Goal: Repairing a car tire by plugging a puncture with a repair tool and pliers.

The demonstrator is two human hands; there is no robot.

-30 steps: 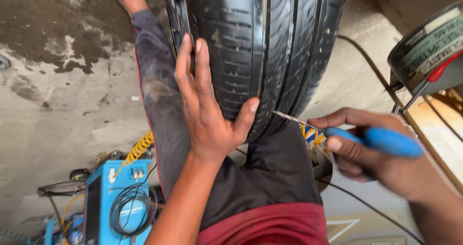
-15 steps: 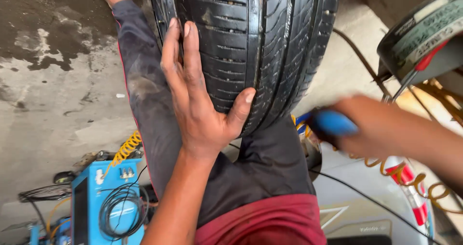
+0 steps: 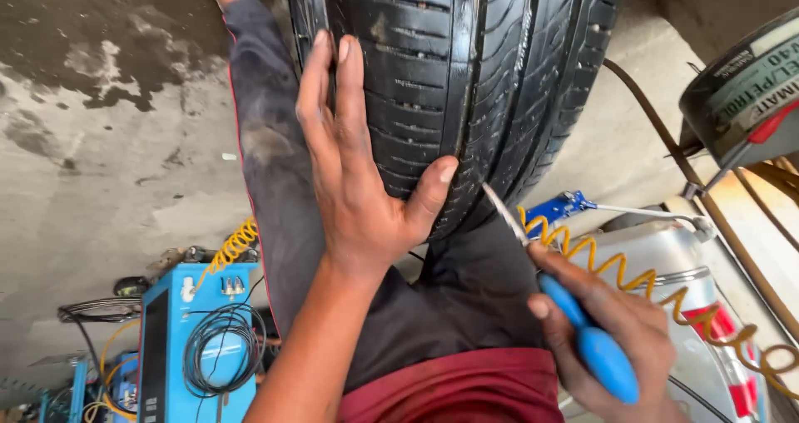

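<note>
Firmly, the left hand [image 3: 358, 198] lies flat, fingers spread, on the grooved black rubber tyre [image 3: 466, 82] between the knees; the right hand [image 3: 616, 340] has its grip closed on a blue-handled metal probe [image 3: 583, 331] whose tip touches the tread.

No sleeves are worn: both forearms are bare to the edge of the frame, and no watch, ring, band or glove is seen on either. The left hand [image 3: 358, 190] is marked with dark grime over the knuckles and along the fingers, and its nails are cut short. The right hand [image 3: 616, 340] is smudged in the same way, with a short thumbnail shown. A dark red shirt [image 3: 454, 387] is worn, seen only as a band at the bottom of the view. Dark grey trousers [image 3: 275, 156] are worn below it, creased at the lap and dulled by a pale dusty patch on the left thigh. A thin red line is seen along the outer seam.
</note>
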